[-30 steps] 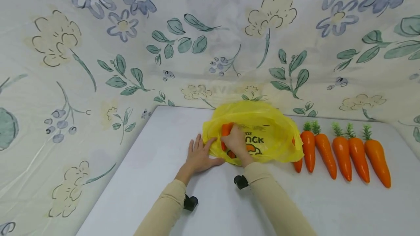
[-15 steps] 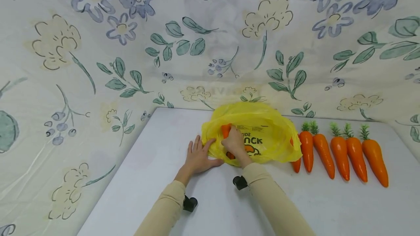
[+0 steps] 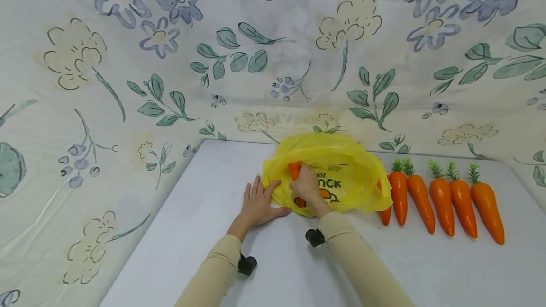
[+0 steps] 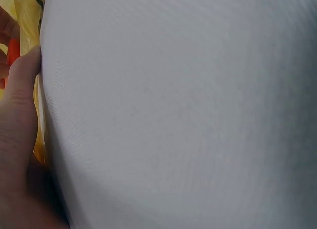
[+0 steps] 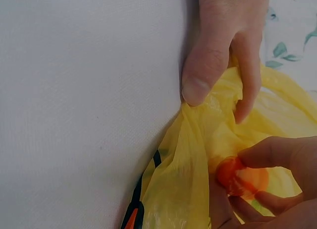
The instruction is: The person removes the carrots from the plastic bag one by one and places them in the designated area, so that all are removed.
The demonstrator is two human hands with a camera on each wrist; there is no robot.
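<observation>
A yellow plastic bag (image 3: 360,155) with dark print lies on its side on the white table, its mouth spread wide. My right hand (image 3: 307,186) reaches inside and holds an orange toy carrot (image 3: 294,169) near the bag's left side. In the right wrist view, thumb and fingers pinch the carrot's rounded end (image 5: 237,177); the rest of it is hidden. At the bag's left edge, my left hand (image 3: 258,207) rests with its fingers spread, thumb and forefinger touching the plastic rim. The left wrist view shows mostly table, with the left thumb (image 4: 25,73) beside the bag.
Several toy carrots with green tops, among them one carrot (image 3: 464,207), lie in a row right of the bag. The leftmost carrot (image 3: 386,214) is partly covered by the bag. A flowered cloth (image 3: 298,51) hangs behind the white table (image 3: 192,203).
Slightly less of the held carrot shows beside the right hand than a second ago. The left hand and the bag stay nearly still; the head view shifts a little.
</observation>
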